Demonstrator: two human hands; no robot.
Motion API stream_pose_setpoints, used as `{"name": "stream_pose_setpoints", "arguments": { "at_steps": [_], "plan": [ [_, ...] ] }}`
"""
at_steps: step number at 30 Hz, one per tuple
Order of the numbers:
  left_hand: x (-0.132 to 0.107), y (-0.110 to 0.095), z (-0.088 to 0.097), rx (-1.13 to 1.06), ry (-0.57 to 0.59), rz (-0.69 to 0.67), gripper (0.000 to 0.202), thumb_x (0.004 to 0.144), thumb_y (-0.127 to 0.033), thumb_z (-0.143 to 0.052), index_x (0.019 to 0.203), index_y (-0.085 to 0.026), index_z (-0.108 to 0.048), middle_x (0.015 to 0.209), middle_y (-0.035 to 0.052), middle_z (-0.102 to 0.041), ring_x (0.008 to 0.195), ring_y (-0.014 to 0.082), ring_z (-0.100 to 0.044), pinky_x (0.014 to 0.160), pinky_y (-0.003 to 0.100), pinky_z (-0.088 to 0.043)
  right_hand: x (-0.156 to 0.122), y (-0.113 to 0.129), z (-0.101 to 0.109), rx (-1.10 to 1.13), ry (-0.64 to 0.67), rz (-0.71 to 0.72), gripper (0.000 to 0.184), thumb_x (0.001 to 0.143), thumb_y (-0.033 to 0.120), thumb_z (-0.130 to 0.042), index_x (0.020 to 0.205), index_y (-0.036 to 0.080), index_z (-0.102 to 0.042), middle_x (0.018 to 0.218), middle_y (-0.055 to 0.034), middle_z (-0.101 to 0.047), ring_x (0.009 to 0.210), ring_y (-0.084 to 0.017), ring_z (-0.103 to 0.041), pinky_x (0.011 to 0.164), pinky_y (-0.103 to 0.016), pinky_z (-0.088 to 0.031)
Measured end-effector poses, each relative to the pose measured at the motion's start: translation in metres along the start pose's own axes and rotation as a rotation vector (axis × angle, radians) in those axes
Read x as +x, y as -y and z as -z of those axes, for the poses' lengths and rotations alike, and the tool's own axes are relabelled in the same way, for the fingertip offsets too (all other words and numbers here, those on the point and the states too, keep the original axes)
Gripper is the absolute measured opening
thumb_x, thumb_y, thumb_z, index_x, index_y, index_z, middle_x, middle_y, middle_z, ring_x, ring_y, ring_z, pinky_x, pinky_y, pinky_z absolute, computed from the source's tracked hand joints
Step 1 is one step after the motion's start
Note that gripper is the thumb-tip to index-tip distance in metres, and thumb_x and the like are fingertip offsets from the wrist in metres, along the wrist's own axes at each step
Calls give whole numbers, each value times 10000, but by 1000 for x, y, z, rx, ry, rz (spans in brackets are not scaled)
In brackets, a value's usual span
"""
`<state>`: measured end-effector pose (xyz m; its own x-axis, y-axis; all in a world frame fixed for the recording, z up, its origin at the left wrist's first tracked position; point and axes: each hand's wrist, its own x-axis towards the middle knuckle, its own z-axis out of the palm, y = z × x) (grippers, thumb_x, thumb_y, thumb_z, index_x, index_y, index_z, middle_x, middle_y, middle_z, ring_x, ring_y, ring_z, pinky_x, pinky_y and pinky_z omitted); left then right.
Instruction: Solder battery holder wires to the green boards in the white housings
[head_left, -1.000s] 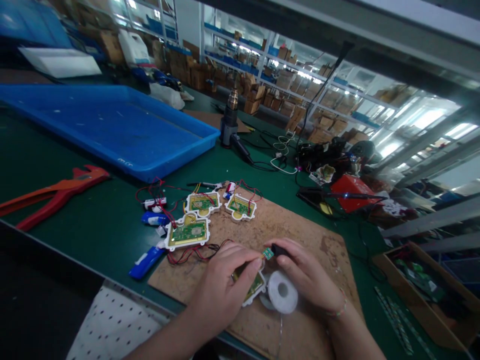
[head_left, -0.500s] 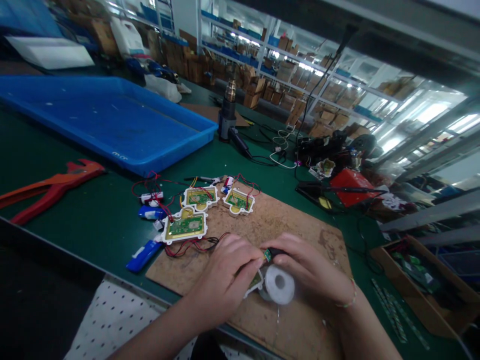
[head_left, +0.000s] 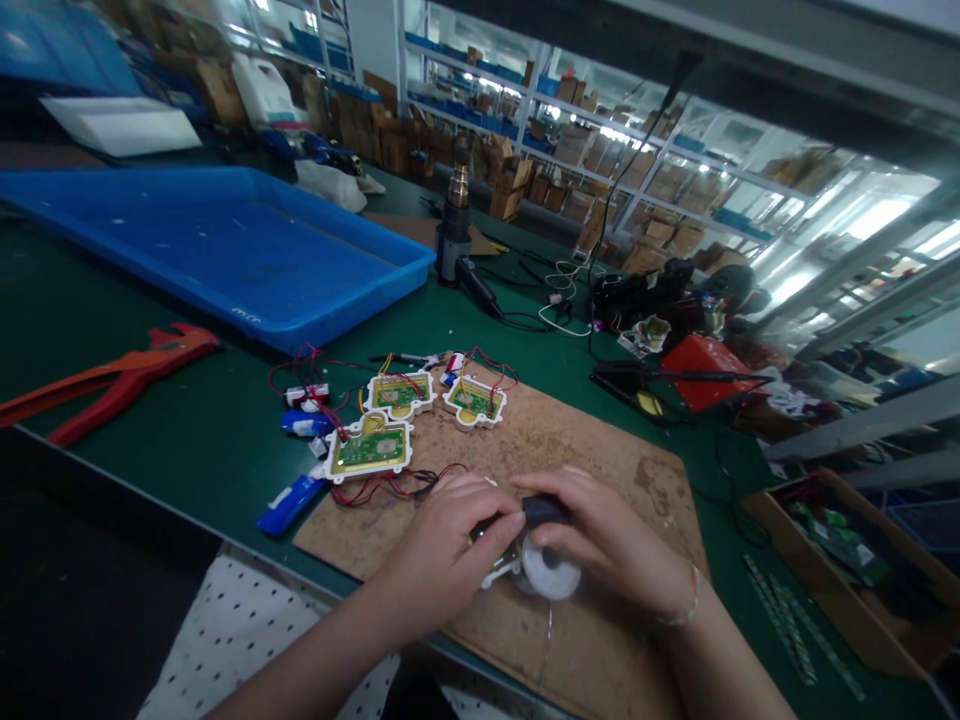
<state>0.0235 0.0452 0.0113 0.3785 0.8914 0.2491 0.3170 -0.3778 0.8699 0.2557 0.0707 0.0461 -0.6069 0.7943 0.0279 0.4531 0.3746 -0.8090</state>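
My right hand (head_left: 600, 535) is closed on a short black sleeve (head_left: 546, 511), gripping it between thumb and fingers. Against the sleeve's left end, my left hand (head_left: 450, 530) is closed in a pinch; what it holds is hidden by the fingers. Partly under my left hand lies a white-cased circuit board (head_left: 501, 568). A roll of solder wire (head_left: 551, 570) sits just below the sleeve, its loose end trailing toward me. Several more open white cases with green boards, such as this nearest one (head_left: 371, 450), lie beyond my left hand with red and black wires.
A brown work board (head_left: 630, 465) lies on the green table. Blue battery packs (head_left: 291, 504) and red-orange cutters (head_left: 142, 375) are on the left, with a blue tray (head_left: 300, 325) behind. A heat gun (head_left: 454, 235) stands at the back; a cardboard box (head_left: 832, 600) is right.
The black sleeve has shifted left toward my left fingers, and the small green board seen between my hands is now out of sight. The view has shifted slightly.
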Motion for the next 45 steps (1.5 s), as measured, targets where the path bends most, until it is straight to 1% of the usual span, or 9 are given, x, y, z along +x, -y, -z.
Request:
{"name": "stream_pose_setpoints", "arguments": {
  "at_steps": [3, 5, 10, 17, 20, 23, 33, 39, 45],
  "plan": [
    [1, 0, -2, -7, -13, 30, 215, 1049, -312, -574, 927, -238, -735, 912, -11, -750, 907, 191, -641, 889, 353, -394, -6, -5, -13, 257, -252, -141, 387, 820, 355, -863, 1147, 301, -661, 963, -11, -701, 819, -164, -619, 715, -286, -482],
    [1, 0, -3, 1, -18, 34, 207, 1040, -318, -587, 927, -241, -742, 902, -6, -756, 891, 195, -646, 871, 354, -398, -8, -7, -18, 399, -302, -171, 338, 785, 347, -892, 1019, 278, -657, 872, 12, -675, 754, -139, -593, 667, -259, -461],
    [-1, 2, -3, -1, -11, 15, 204, 1031, -316, -616, 899, -247, -756, 860, -13, -747, 871, 189, -641, 858, 348, -398, -5, -9, -21, 421, -209, -158, 342, 858, 417, -817, 1168, 290, -742, 1011, -31, -726, 887, -172, -646, 800, -310, -518],
    [-2, -1, -3, -4, -59, 73, 104, 981, -325, -706, 1048, -258, -747, 964, -7, -752, 953, 205, -657, 886, 350, -441, -4, -5, -23, 295, -275, -81, 378, 917, 408, -752, 1288, 338, -734, 1238, -71, -689, 1172, -221, -636, 1052, -397, -509],
    [-3, -2, -5, 0, -155, 107, 270, 883, -301, -811, 1126, -245, -708, 1092, 17, -758, 1053, 236, -668, 923, 370, -476, -4, -5, -26, 458, -280, -184, 454, 897, 417, -778, 1341, 361, -697, 1198, -52, -738, 1075, -193, -687, 1000, -383, -554],
    [-7, -1, -8, 90, -223, 76, 134, 904, -242, -777, 1027, -237, -726, 1018, 13, -780, 998, 234, -693, 903, 380, -472, -3, -7, -26, 546, -323, -234, 472, 855, 433, -822, 1306, 341, -723, 1177, -48, -760, 1036, -180, -706, 954, -355, -580],
    [-14, 4, -11, 223, -349, -140, 90, 948, -155, -726, 925, -241, -714, 842, -57, -802, 756, 167, -741, 830, 367, -450, -1, -7, -33, 391, -246, -155, 559, 887, 414, -794, 1425, 380, -648, 1171, -22, -721, 1068, -164, -682, 1003, -342, -534],
    [-15, 8, -15, 234, -325, -113, 425, 938, -174, -752, 1287, -256, -523, 927, -61, -838, 949, 228, -793, 925, 403, -510, 1, -2, -36, 611, -251, -256, 597, 827, 347, -859, 1364, 345, -595, 1010, 22, -711, 925, -127, -705, 789, -252, -562],
    [-15, 4, -14, 187, -270, -25, 521, 939, -199, -734, 1370, -287, -456, 995, -50, -841, 1004, 237, -799, 993, 451, -546, 1, 7, -32, 583, -261, -336, 472, 768, 370, -901, 1107, 256, -594, 998, -2, -743, 867, -130, -708, 746, -258, -561]
  ]
}}
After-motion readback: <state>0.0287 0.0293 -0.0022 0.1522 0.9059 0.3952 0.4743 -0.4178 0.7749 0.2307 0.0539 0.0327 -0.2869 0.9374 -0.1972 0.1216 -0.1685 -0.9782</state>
